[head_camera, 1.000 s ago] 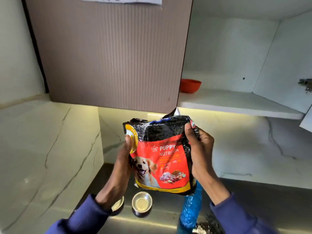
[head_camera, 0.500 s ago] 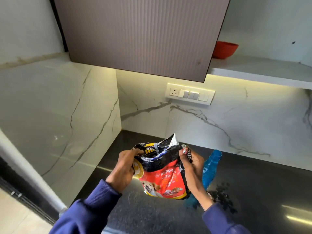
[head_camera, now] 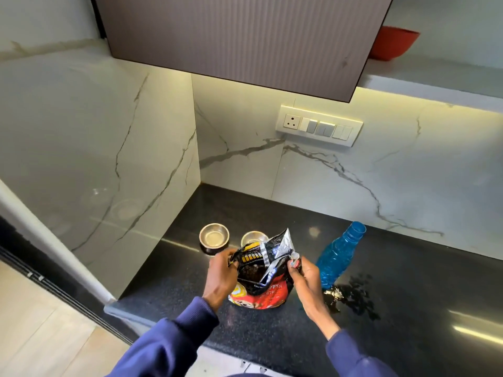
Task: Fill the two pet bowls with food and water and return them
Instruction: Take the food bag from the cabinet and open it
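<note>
Now the bag point(head_camera: 261, 281): it is low over the counter point(head_camera: 272, 338), just in front of the bowls. One second ago it was held high before the cupboard, so it has come down to the working place. I cannot tell if its bottom touches the counter.
Bag mouth: it is pulled apart now and dark kibble shows inside; a moment before, the top looked pressed together.
Left hand point(head_camera: 220, 270): it pinches the left edge of the mouth.
Right hand point(head_camera: 303, 276): it pinches the right edge, with fingers curled on the torn foil.
First bowl point(head_camera: 214, 238): it stands free behind the bag and looks empty.
Second bowl point(head_camera: 254, 236): it is just beside the first and half hidden by the bag top; its content is not clear.
Bottle point(head_camera: 337, 254): it is blue, with no cap visible, and stands right of the bag, untouched. A shiny, wet-looking patch lies at its foot.
Meaning for the task: in my judgement the opening is done and pouring the food comes next. The first bowl at least is not filled, so the task is in its early part.
Risk: the mouth is wide and soft and the bowl is small, so kibble may fall beside it if the bag is tipped fast.
</note>
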Motion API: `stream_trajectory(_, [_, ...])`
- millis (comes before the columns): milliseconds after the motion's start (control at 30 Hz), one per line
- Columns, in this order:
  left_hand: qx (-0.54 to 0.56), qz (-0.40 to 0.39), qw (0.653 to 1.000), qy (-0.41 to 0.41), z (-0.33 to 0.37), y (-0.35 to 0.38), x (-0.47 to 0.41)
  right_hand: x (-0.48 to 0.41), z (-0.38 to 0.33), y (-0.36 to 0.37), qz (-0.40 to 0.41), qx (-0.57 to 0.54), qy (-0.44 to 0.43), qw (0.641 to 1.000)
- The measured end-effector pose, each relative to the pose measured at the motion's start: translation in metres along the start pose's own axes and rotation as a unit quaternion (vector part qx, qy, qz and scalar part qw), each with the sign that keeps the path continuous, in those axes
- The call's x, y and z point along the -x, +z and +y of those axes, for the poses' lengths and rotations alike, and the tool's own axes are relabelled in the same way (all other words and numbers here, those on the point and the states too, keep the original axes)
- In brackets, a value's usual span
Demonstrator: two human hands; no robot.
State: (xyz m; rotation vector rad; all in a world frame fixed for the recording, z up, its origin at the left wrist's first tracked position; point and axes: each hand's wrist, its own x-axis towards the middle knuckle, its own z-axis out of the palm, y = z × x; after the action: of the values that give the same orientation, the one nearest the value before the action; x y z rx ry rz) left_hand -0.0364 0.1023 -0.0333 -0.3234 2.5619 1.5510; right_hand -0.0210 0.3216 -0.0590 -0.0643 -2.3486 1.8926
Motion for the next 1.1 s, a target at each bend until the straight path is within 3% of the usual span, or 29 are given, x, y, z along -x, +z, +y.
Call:
stream_trajectory(200, [-0.118, -0.013, 0.993, 0.016, -0.011, 0.003, -0.006, -0.002, -0.008, -0.014, -0.031, 0.047, -0.033, 0.998])
stream_trajectory(333, [-0.167, -0.036, 0.985, 0.018, 0.001, -0.001, -0.014, -0.001, -0.029, -0.013, 0.022, 0.174, -0.166, 0.970])
stream_trajectory(400, [-0.229, -0.047, 0.972, 0.036, 0.004, 0.000, -0.018, -0.003, -0.044, -0.002, -0.038, 0.213, -0.226, 0.950])
stream_trajectory(433, [-0.262, -0.047, 0.963, 0.051, 0.007, 0.001, -0.020, -0.004, -0.051, 0.004, -0.108, 0.238, -0.224, 0.939])
stream_trajectory(500, [-0.307, -0.038, 0.947, 0.084, 0.011, 0.002, -0.025, -0.004, -0.055, 0.016, -0.230, 0.379, -0.192, 0.876])
stream_trajectory(567, [-0.311, -0.023, 0.943, 0.114, 0.011, 0.000, -0.030, -0.003, -0.054, 0.022, -0.243, 0.512, -0.209, 0.797])
stream_trajectory(600, [-0.306, -0.018, 0.944, 0.119, 0.009, -0.001, -0.032, -0.002, -0.054, 0.020, -0.232, 0.535, -0.209, 0.785])
stream_trajectory(833, [-0.280, 0.006, 0.947, 0.156, 0.009, 0.002, -0.041, 0.001, -0.050, -0.004, -0.267, 0.491, -0.122, 0.820])
stream_trajectory(1000, [-0.263, 0.014, 0.953, 0.152, 0.010, 0.000, -0.040, 0.002, -0.046, -0.004, -0.240, 0.352, -0.078, 0.901])
stream_trajectory(1100, [-0.183, 0.022, 0.968, 0.173, 0.007, -0.008, -0.041, 0.004, -0.043, -0.006, -0.215, 0.280, -0.081, 0.932])
